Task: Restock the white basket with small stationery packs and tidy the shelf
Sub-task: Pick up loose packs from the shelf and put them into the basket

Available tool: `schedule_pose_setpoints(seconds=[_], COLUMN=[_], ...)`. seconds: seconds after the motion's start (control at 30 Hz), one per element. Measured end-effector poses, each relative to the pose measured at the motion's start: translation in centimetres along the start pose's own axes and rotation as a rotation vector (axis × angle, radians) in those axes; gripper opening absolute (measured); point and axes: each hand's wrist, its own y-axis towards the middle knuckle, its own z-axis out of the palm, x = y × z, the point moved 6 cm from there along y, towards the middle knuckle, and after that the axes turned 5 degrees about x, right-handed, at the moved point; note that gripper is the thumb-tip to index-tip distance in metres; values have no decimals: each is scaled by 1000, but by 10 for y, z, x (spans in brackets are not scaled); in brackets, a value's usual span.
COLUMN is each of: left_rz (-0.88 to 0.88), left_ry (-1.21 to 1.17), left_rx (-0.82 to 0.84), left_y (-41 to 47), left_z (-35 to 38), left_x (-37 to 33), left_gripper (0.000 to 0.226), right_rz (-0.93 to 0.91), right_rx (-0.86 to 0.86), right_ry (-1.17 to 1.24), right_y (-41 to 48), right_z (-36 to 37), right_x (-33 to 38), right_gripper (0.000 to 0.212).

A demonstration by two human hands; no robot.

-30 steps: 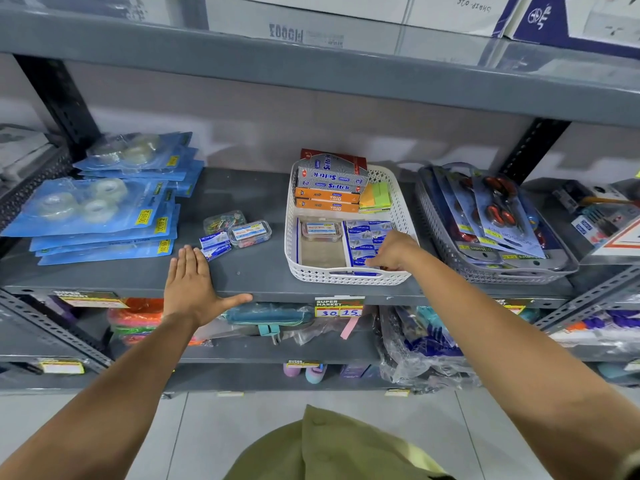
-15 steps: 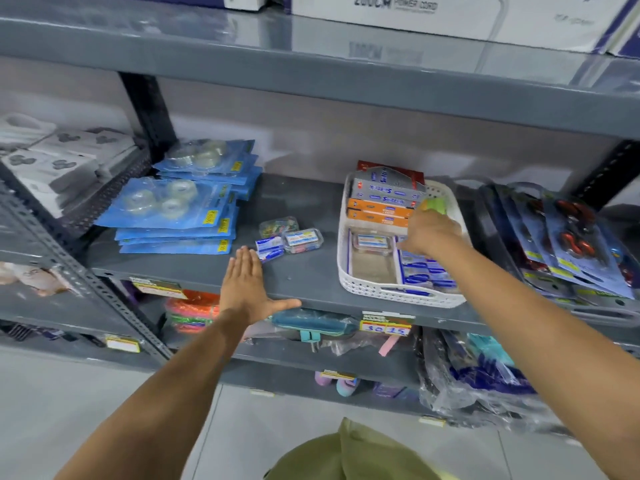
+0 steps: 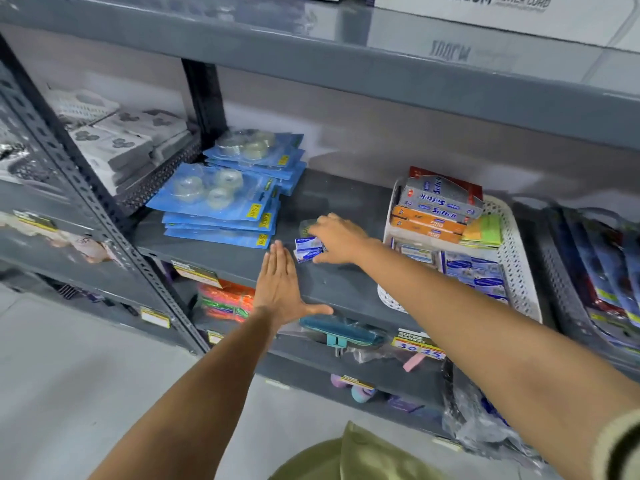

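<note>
The white basket (image 3: 512, 244) stands on the grey shelf (image 3: 339, 282), holding boxed packs at its back, green and yellow pads, and blue-and-white packs in front. Left of it lie small blue-and-white stationery packs (image 3: 307, 249). My right hand (image 3: 341, 240) reaches across from the basket and covers them, fingers curled over the packs; whether it grips them is unclear. A small clear case (image 3: 306, 226) peeks out behind its fingers. My left hand (image 3: 282, 287) lies flat and open on the shelf's front edge, fingers together, holding nothing.
Stacked blue tape blister packs (image 3: 221, 199) fill the shelf's left side. A dark basket of carded scissors (image 3: 602, 271) stands to the right. Price tags (image 3: 417, 344) hang on the shelf edge; a lower shelf holds a teal item (image 3: 341, 332) and orange bundles (image 3: 225, 299).
My right hand left the white basket and swung left onto the small loose packs. The view shifted left and downward. My left hand stayed flat on the shelf edge.
</note>
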Motion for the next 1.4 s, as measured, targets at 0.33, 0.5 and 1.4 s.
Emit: schedule_pose_setpoints(seconds=[0.33, 0.5, 1.4], left_rz=[4, 1, 355], left_ry=[33, 39, 98], left_rx=[-12, -8, -106], left_y=[2, 2, 0], left_z=[3, 2, -2], left_x=[1, 0, -92], left_gripper=[152, 152, 141], right_rz=[-87, -74, 196], right_rx=[-22, 7, -140], right_ry=[175, 185, 390], right_y=[20, 28, -78], right_z=[5, 14, -15], right_x=[-4, 2, -82], right_gripper=[20, 38, 39])
